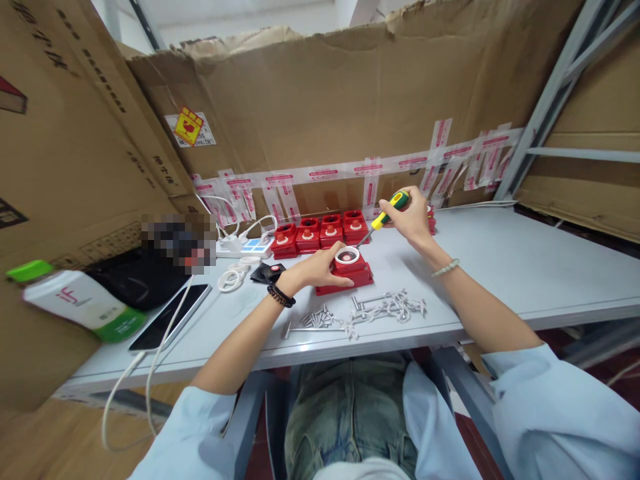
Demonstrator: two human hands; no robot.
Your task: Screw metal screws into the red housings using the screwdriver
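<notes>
My left hand (320, 269) is closed around the left side of a red box-shaped housing (361, 274) on the table, steadying it. A white ring (347, 255) sits on top of that housing, around a small round part. In my right hand (411, 215) is a screwdriver (390, 211) with a green and yellow handle. Its shaft slants down to the left, and the tip is near the back edge of the white ring; whether it touches cannot be made out. Small metal screws (323, 317) and chained metal pieces (390, 307) lie in front of the housing.
Several similar red housings (330, 230) stand in a row at the back, beside a white power strip (243, 247). White rings (231, 279) lie left of my hand. A phone (170, 319) with a cable and a bottle (80, 300) are farther left. Cardboard (320, 100) walls the back.
</notes>
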